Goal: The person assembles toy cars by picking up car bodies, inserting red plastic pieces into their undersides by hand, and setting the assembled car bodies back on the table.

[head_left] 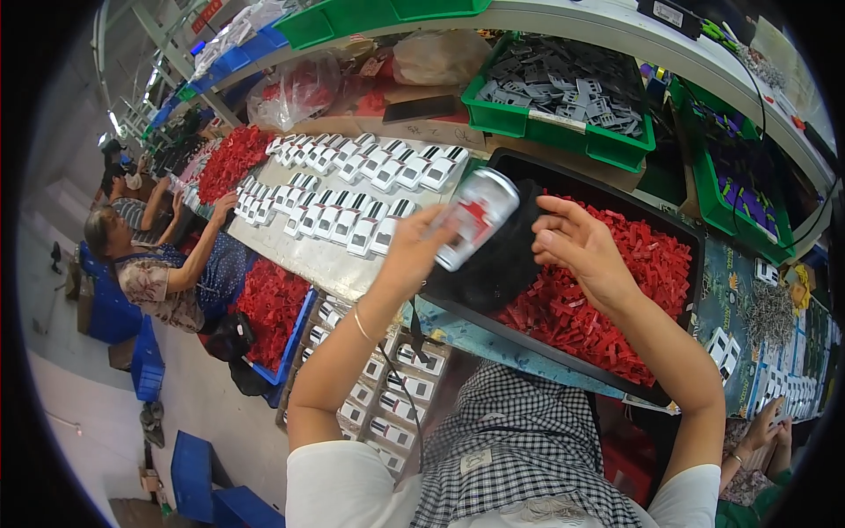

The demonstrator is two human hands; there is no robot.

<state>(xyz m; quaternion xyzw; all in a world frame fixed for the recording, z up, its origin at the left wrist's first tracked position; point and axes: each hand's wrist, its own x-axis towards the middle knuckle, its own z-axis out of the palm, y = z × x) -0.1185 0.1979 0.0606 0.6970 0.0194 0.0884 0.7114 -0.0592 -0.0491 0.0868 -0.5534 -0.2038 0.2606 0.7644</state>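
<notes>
My left hand (414, 251) grips a silver and red drink can (473, 216), held tilted above the left end of a black tray (607, 198). My right hand (578, 249) hovers just right of the can with its fingers spread, holding nothing. The tray holds a heap of small red plastic parts (616, 290) and a black cloth-like lump (502, 264) under the can.
Rows of white and black parts (352, 189) lie on a grey board to the left. Green bins (563, 97) of grey and purple parts stand behind. A seated person (167, 264) works at far left beside red parts (231, 160). Another person's hands (761, 422) show at lower right.
</notes>
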